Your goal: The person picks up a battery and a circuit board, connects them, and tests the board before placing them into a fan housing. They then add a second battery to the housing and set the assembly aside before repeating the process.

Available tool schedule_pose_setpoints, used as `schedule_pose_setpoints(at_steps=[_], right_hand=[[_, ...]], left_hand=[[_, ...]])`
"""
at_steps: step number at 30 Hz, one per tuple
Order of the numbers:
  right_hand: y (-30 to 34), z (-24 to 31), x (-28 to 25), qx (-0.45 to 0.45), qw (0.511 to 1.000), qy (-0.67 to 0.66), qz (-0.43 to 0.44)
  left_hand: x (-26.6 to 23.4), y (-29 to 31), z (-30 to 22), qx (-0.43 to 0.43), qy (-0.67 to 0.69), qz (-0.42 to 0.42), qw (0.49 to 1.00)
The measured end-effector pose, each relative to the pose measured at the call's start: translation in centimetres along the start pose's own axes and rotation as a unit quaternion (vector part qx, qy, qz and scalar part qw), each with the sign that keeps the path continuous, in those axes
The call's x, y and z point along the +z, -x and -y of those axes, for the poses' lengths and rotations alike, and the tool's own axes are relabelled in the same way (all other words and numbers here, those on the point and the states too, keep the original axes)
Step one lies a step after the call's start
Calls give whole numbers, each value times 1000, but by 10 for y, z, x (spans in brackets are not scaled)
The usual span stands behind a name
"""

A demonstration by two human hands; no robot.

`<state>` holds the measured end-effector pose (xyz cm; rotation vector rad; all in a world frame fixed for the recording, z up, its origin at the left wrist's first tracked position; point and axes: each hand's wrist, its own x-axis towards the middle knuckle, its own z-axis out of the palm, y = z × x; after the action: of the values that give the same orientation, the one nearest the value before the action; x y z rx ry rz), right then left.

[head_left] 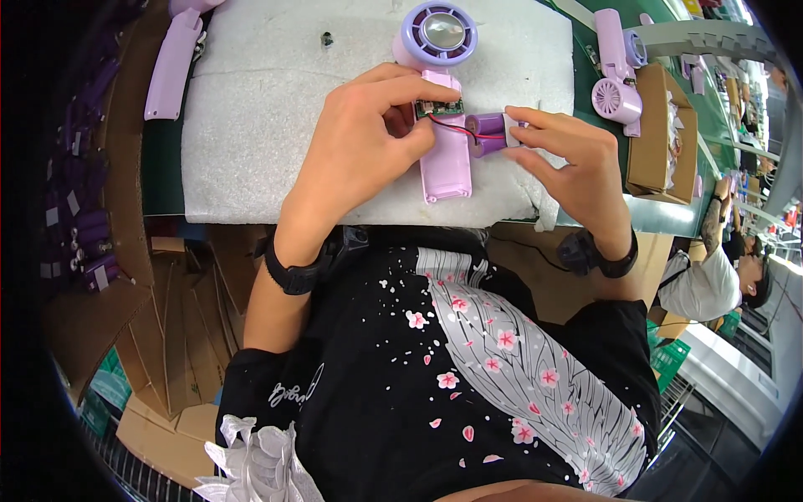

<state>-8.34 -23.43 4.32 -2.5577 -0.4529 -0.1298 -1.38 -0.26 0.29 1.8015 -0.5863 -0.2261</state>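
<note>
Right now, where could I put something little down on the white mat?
The white mat looks bare between its left edge and the left hand, and between the fan's round head and its right edge, above the right hand. The middle's crowded: both hands, open handle, wires, purple batteries.

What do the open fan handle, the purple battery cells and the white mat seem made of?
Open fan handle: likely molded plastic, satin pink, with smooth thin walls. Purple battery cells: probably wrapped in plastic film, glossy, showing light streaks. White mat: perhaps foam, matte, with a grainy surface and ragged lower-right corner.
</note>
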Motion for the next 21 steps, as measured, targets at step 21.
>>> schedule_pose_setpoints(at_steps=[21], right_hand=[[-3, 8, 23, -29, 998, 49, -42]], left_hand=[[-9, 1, 14, -23, -3, -11, 1000]])
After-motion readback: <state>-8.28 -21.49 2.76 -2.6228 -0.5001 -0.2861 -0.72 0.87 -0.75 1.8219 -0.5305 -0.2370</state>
